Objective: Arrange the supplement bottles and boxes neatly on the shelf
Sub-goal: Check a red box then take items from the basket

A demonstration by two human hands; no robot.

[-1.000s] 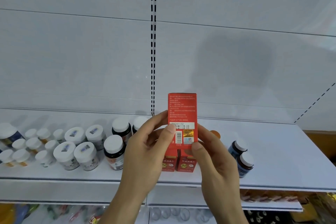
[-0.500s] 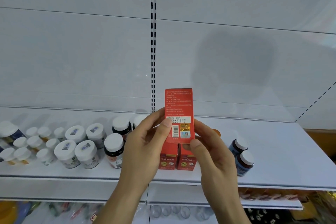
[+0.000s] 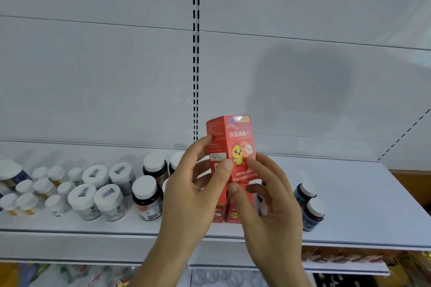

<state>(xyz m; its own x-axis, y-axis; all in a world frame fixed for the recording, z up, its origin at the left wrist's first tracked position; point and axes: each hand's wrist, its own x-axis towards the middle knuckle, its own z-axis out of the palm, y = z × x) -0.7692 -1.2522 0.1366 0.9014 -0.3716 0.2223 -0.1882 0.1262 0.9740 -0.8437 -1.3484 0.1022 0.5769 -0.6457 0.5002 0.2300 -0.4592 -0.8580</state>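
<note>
Red box (image 3: pixel 235 147) stood upright above the shelf (image 3: pixel 349 205), its chick front showing, pinched between the left hand (image 3: pixel 193 196) and right hand (image 3: pixel 268 205), over two more boxes (image 3: pixel 229 213).

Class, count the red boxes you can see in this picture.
3. One red box is held in both hands; two more stand on the shelf behind the hands. Others may be hidden.
</note>
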